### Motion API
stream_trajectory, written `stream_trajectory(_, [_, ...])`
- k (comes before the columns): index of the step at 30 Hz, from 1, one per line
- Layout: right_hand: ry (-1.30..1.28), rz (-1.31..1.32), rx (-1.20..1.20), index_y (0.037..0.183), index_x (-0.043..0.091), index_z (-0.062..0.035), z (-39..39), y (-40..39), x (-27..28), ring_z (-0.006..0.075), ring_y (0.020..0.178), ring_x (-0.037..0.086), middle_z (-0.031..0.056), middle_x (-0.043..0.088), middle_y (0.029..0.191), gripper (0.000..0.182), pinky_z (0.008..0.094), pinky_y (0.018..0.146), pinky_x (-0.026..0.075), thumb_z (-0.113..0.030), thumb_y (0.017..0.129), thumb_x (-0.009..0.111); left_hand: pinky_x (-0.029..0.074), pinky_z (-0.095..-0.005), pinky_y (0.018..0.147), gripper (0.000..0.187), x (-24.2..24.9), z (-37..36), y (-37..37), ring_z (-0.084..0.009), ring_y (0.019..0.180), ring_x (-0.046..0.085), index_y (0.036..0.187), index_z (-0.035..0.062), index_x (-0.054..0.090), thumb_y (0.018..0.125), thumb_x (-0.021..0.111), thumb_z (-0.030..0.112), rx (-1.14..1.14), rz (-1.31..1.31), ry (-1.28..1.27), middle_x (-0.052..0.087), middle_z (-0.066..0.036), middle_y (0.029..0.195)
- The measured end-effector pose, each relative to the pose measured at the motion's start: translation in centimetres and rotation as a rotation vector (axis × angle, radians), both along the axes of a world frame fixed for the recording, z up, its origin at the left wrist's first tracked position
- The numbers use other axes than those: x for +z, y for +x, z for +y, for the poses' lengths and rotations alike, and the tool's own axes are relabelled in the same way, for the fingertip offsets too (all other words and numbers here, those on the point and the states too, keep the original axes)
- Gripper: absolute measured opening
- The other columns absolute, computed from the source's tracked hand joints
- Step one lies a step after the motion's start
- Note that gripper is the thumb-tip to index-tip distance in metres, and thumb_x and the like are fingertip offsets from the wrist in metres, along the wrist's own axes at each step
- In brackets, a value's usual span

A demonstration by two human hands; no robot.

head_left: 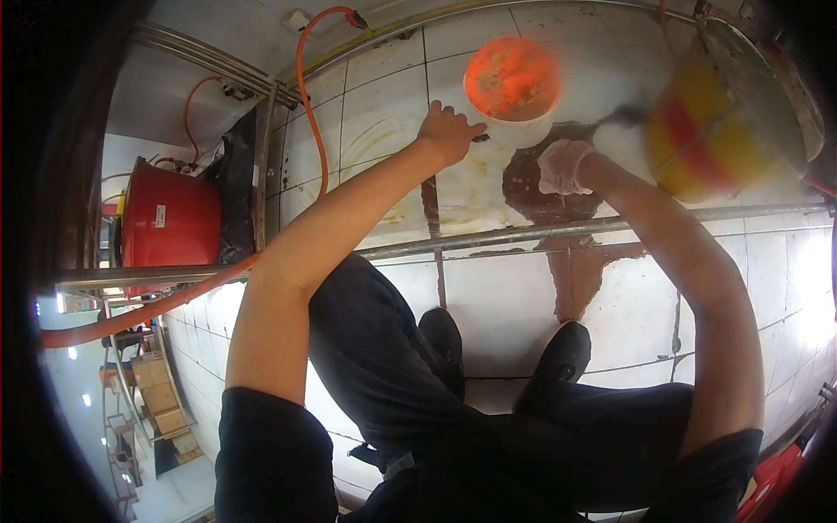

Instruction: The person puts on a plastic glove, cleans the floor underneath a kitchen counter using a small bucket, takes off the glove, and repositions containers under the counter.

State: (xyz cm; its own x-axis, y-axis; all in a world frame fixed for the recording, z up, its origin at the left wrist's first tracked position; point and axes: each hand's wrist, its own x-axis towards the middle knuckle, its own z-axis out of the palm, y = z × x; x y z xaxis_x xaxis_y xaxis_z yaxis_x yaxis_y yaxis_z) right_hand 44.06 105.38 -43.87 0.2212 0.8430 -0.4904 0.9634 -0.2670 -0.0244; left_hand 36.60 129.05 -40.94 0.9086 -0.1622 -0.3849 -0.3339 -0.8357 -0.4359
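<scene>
My bare left hand (448, 137) is over the wet tiles, its fingers curled. A small dark piece (481, 138) shows by its fingertips, too little of it to name. Just beyond stands a round tub (514, 115) with a pale rim and a bright orange, mottled inside. My right hand (565, 167), in a thin whitish glove, is closed low over a reddish-brown wet patch (532, 192); whatever it grips, if anything, is hidden. To its right leans a blurred yellow bucket (711, 131) with a red band, tipped on its side.
A metal rail (506, 237) crosses in front of my shoes (558, 357). An orange hose (316, 113) runs down the left side, near a red tub (172, 218) on a metal frame. Cardboard boxes (159, 392) are stacked at the lower left.
</scene>
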Motion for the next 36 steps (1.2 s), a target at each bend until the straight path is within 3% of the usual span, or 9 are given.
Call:
stream_trajectory(1, [-0.010, -0.017, 0.084, 0.078, 0.069, -0.0050, 0.0, 0.1, 0.2, 0.0358, 0.081, 0.068, 0.0187, 0.067, 0.083, 0.024, 0.0433, 0.067, 0.055, -0.027, 0.078, 0.060, 0.036, -0.0473, 0.096, 0.055, -0.1, 0.0, -0.1, -0.0250, 0.106, 0.059, 0.144, 0.0277, 0.040, 0.091, 0.049, 0.019, 0.035, 0.043, 0.005, 0.065, -0.008, 0.108])
stream_trajectory(4, [0.025, 0.047, -0.240, 0.081, 0.070, -0.0056, 0.3, -0.1, 0.6, 0.0351, 0.083, 0.068, 0.0183, 0.067, 0.086, 0.023, 0.0440, 0.068, 0.055, -0.025, 0.079, 0.058, 0.035, -0.0478, 0.098, 0.051, -0.2, -0.1, -0.4, -0.0248, 0.108, 0.059, 0.140, 0.0295, 0.046, 0.090, 0.048, 0.019, 0.121, 0.143, 0.012, 0.065, -0.008, 0.108])
stream_trajectory(7, [-0.050, 0.022, -0.198, 0.084, 0.071, -0.0051, 0.5, 0.0, 0.8, 0.0346, 0.085, 0.068, 0.0188, 0.068, 0.088, 0.025, 0.0455, 0.069, 0.055, -0.024, 0.080, 0.056, 0.036, -0.0475, 0.097, 0.048, 0.0, 0.4, -0.3, -0.0263, 0.106, 0.060, 0.136, 0.0287, 0.050, 0.089, 0.049, 0.019, 0.161, 0.167, -0.015, 0.066, -0.008, 0.107])
stream_trajectory(13, [-0.215, -0.107, 0.261, 0.080, 0.070, -0.0084, -0.3, 0.4, 0.8, 0.0336, 0.086, 0.068, 0.0132, 0.068, 0.087, 0.007, 0.0435, 0.068, 0.055, -0.010, 0.077, 0.064, 0.038, -0.0484, 0.095, 0.039, -0.3, 1.4, 0.1, -0.0266, 0.101, 0.063, 0.126, 0.0254, 0.060, 0.088, 0.051, 0.020, 0.177, 0.142, -0.112, 0.067, -0.008, 0.105])
stream_trajectory(19, [-0.090, -0.032, 0.312, 0.093, 0.063, -0.0079, -1.3, 3.0, -0.6, 0.0337, 0.089, 0.066, 0.0122, 0.066, 0.093, 0.016, 0.0425, 0.071, 0.055, -0.009, 0.078, 0.068, 0.042, -0.0479, 0.093, 0.035, -1.4, 2.4, -0.3, -0.0252, 0.105, 0.063, 0.120, 0.0226, 0.064, 0.087, 0.053, 0.020, 0.212, 0.183, -0.243, 0.068, -0.007, 0.106])
stream_trajectory(21, [-0.103, 0.146, 0.021, 0.099, 0.065, -0.0046, -1.2, 6.9, -5.3, 0.0300, 0.086, 0.066, 0.0109, 0.066, 0.091, 0.018, 0.0395, 0.072, 0.056, -0.011, 0.083, 0.064, 0.045, -0.0458, 0.092, 0.033, -1.3, 2.5, -0.4, -0.0264, 0.106, 0.063, 0.119, 0.0204, 0.065, 0.087, 0.054, 0.020, 0.220, 0.183, -0.301, 0.068, -0.007, 0.106])
stream_trajectory(25, [0.187, 1.040, -1.183, 0.096, 0.062, 0.0036, -1.6, 5.1, 0.3, 0.0275, 0.073, 0.062, 0.0115, 0.060, 0.082, 0.024, 0.0415, 0.068, 0.054, -0.018, 0.088, 0.059, 0.049, -0.0422, 0.088, 0.029, -2.1, 2.8, -0.1, -0.0286, 0.103, 0.063, 0.114, 0.0184, 0.066, 0.087, 0.056, 0.021, 0.192, 0.159, -0.535, 0.069, -0.008, 0.104])
stream_trajectory(32, [0.625, 1.678, -0.994, 0.099, 0.060, 0.0018, -2.7, 3.5, 2.2, 0.0218, 0.064, 0.056, 0.0114, 0.058, 0.079, 0.031, 0.0379, 0.066, 0.053, -0.028, 0.092, 0.060, 0.052, -0.0413, 0.075, 0.020, 0.1, -0.2, 0.1, -0.0269, 0.085, 0.067, 0.103, 0.0138, 0.067, 0.089, 0.056, 0.023, 0.156, 0.052, -0.758, 0.070, -0.007, 0.090])
stream_trajectory(36, [0.633, 1.512, -0.824, 0.109, 0.060, 0.0007, -1.8, 5.0, 2.5, 0.0196, 0.069, 0.058, 0.0109, 0.059, 0.083, 0.038, 0.0340, 0.068, 0.053, -0.034, 0.093, 0.059, 0.051, -0.0413, 0.073, 0.019, 2.6, -2.2, 0.2, -0.0270, 0.083, 0.066, 0.098, 0.0120, 0.066, 0.089, 0.055, 0.025, 0.127, -0.035, -0.872, 0.069, -0.008, 0.087])
